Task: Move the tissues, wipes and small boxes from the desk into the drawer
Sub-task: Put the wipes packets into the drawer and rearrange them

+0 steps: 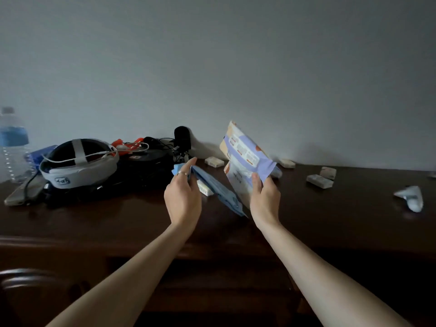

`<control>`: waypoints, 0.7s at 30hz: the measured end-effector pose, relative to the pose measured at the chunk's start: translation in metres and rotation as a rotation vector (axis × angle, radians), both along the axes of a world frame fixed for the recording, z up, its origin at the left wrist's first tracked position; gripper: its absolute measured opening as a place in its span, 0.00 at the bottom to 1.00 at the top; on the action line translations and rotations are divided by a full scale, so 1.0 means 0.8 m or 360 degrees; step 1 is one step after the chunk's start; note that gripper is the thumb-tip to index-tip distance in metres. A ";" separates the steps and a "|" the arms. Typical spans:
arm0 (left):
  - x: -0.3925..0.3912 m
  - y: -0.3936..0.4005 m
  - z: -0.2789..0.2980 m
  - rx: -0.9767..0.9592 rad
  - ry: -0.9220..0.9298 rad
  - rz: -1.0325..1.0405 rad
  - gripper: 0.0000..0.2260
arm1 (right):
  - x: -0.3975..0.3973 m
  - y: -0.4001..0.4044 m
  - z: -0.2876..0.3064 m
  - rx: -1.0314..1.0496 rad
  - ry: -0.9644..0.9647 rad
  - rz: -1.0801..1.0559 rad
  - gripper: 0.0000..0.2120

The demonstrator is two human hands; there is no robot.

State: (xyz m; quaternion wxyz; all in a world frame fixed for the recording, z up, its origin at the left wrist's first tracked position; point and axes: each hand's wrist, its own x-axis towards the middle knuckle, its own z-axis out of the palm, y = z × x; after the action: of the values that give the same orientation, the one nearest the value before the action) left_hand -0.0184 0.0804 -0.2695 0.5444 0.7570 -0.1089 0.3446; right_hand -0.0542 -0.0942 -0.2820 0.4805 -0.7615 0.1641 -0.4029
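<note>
A dark wooden desk [122,215] runs across the view against a pale wall [236,55], its front edge toward the camera. At its left end sits a heap of gear: a white and grey headset [77,164] on top of a black case [146,168], with tangled cables [165,142] behind it, a clear water bottle [13,145] with a blue label at the far left, and a phone [23,192] lying flat by the headset. Above the middle of the desk, both bare forearms reach forward. The right hand [264,197] grips the lower edge of a lilac and cream wipes pack [245,156], held upright and clear of the desk. The left hand [182,197], with a ring on one finger, has its fingers curled around the upper end of a flat blue tissue pack [217,190] that slants down toward the right, its lower corner near the right wrist. A small white box [204,188] lies on the desk just behind the blue pack. Further small boxes lie on the desk: one near the wall [214,161], one right of the wipes pack [286,163], and two close together farther right [319,181]. A crumpled white packet [410,198] lies near the right end.
</note>
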 end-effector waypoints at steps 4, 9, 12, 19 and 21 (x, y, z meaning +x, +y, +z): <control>-0.067 0.004 0.022 -0.0299 -0.0121 -0.0257 0.15 | -0.083 0.031 0.019 0.0266 -0.0235 0.0002 0.13; -0.143 0.007 0.027 -0.0468 -0.0082 -0.0464 0.06 | -0.186 0.049 -0.002 0.0557 -0.0742 0.0227 0.04; -0.184 0.019 0.006 -0.0353 -0.0130 -0.0515 0.06 | -0.241 0.039 -0.052 0.0531 -0.0750 0.0350 0.06; -0.243 0.061 -0.183 -0.0082 0.0513 -0.0893 0.09 | -0.345 0.044 -0.255 0.1105 -0.0026 0.0591 0.19; -0.249 0.078 -0.247 -0.0052 0.0815 -0.0908 0.11 | -0.363 0.045 -0.304 0.1403 0.0168 0.0701 0.14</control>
State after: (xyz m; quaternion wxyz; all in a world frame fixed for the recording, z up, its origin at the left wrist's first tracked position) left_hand -0.2175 0.1429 -0.4672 0.6399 0.7491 -0.1702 -0.0192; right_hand -0.3444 -0.0583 -0.5251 0.8216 -0.5217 0.1782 -0.1450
